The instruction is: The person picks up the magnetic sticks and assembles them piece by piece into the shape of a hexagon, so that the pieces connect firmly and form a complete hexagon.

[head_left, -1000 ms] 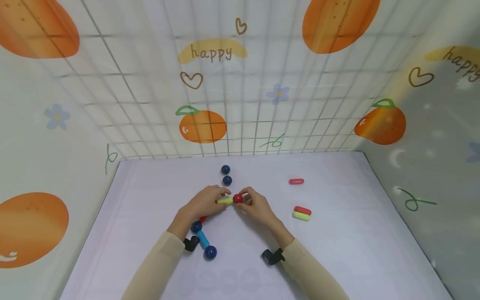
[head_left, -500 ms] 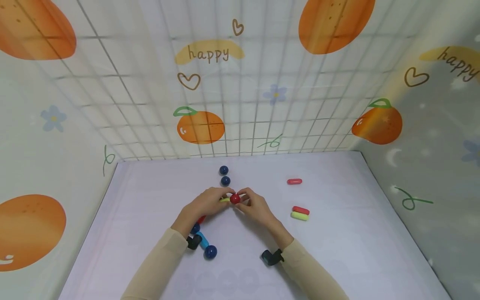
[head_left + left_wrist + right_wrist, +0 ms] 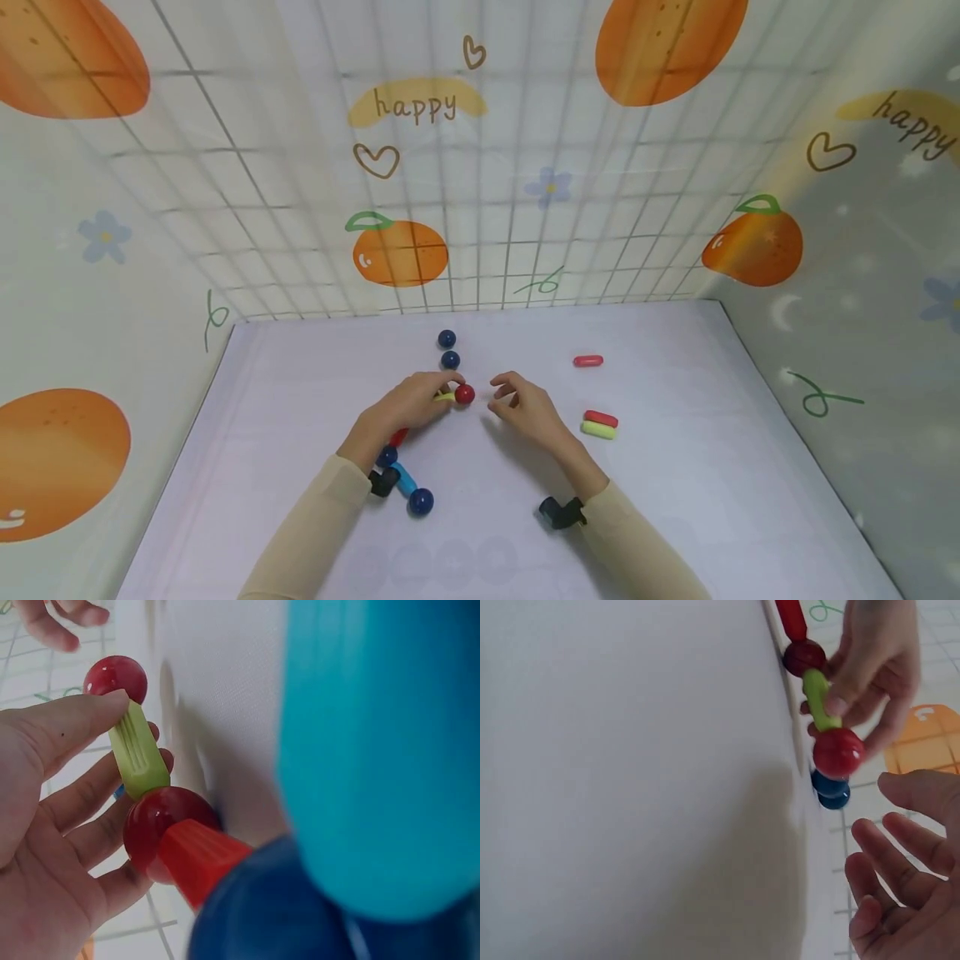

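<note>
- I set my clock with twelve toward the far edge of the desk (image 3: 712, 500), as the head camera shows it.
- The left hand (image 3: 408, 402) pinches a lime rod (image 3: 139, 750) between thumb and fingers, the thumb tip lying right by the rod's outer end.
- On that end, at three o'clock from the left hand, I see a glossy red ball (image 3: 465, 394).
- My left wrist camera shows a second red ball (image 3: 154, 825) touching the other end of the lime rod, with the fingers beside it.
- From there a red rod (image 3: 399, 437) runs toward seven o'clock to a navy ball (image 3: 387, 456); a light blue rod (image 3: 405, 478) then heads toward five, touching an end navy ball (image 3: 421, 502).
- The right hand (image 3: 531, 410) is spread loosely, fingers bent and holding nothing, at three o'clock from the glossy red ball, near but apart.
- At eleven o'clock from that ball lie a nearer loose ball (image 3: 450, 360) and a farther loose ball (image 3: 447, 338), both navy.
- At two o'clock from the right hand I find a lone red rod (image 3: 588, 361); between three and four, a paired red rod (image 3: 602, 418) lies against a spare lime rod (image 3: 599, 431).
</note>
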### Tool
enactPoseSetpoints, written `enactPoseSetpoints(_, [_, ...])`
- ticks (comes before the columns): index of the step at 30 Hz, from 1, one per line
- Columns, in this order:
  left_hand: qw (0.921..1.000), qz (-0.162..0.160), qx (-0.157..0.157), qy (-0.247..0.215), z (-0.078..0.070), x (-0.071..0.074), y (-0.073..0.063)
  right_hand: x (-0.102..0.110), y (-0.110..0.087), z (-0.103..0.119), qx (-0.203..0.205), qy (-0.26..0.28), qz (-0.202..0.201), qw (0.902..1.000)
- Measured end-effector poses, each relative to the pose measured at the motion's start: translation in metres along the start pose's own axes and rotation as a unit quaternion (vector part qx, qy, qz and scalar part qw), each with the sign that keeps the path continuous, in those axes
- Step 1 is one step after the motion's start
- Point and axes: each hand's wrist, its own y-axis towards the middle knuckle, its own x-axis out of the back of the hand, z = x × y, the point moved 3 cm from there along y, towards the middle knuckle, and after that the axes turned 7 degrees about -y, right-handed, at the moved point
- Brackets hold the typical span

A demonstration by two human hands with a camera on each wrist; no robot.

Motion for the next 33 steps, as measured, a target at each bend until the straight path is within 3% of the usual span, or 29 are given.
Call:
enactPoseSetpoints(18, [0.9986, -0.023, 0.032, -0.035, 0.015, 0.006, -0.006, 0.051, -0.032, -0.031, 0.002, -0.036, -0.06, 0.9975])
enactPoseSetpoints(33, [0.9966, -0.034, 0.046, -0.059, 0.023, 0.011, -0.011, 0.087, -0.066, -0.072, -0.056, -0.067, -0.075, 0.9934])
